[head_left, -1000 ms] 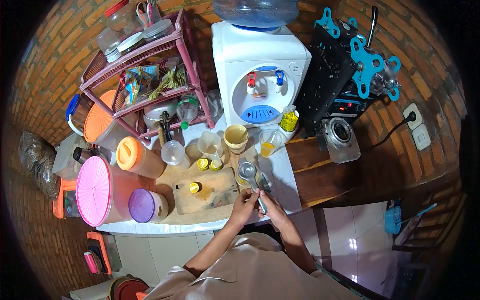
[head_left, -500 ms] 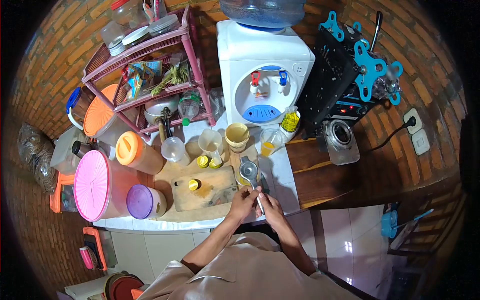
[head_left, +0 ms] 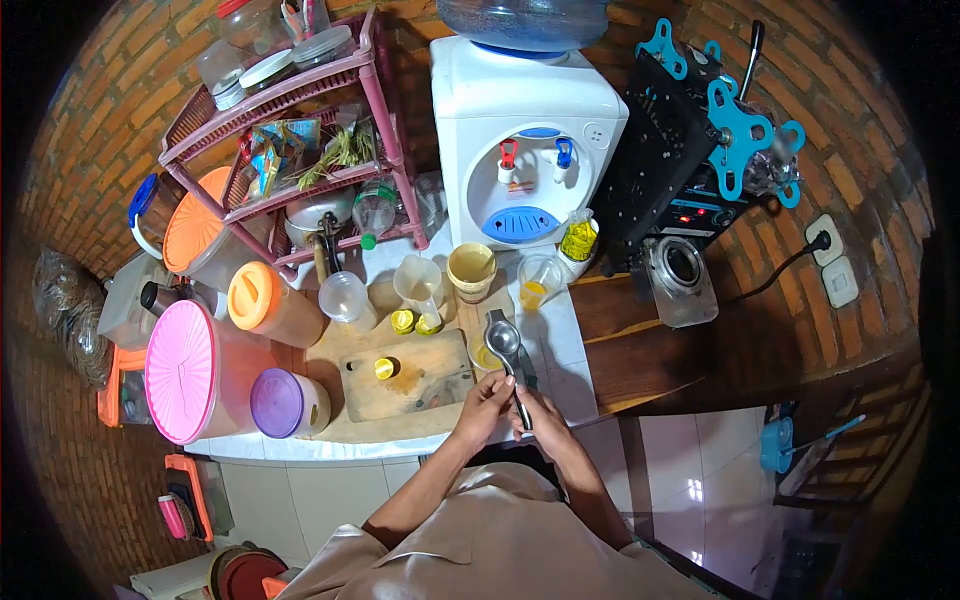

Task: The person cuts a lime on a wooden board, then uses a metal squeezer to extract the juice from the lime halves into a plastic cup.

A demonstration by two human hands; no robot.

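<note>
We are holding a glossy metal squeezer (head_left: 505, 350), its bowl catching the light, just right of a matt, stained wooden board (head_left: 408, 378) at the frame's centre. At left we are seeing smooth plastic: a pink lid (head_left: 180, 372) and a purple lid (head_left: 275, 402). Rough brick wall (head_left: 880, 160) is filling the right; glossy white plastic is covering the dispenser (head_left: 525, 120) at top.

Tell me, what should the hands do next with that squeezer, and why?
Probably keep pressing the handles together. Both the left hand and right hand grip the squeezer, whose head sits over a small cup showing yellow juice. More cut yellow fruit waits on the cutting board.
</note>
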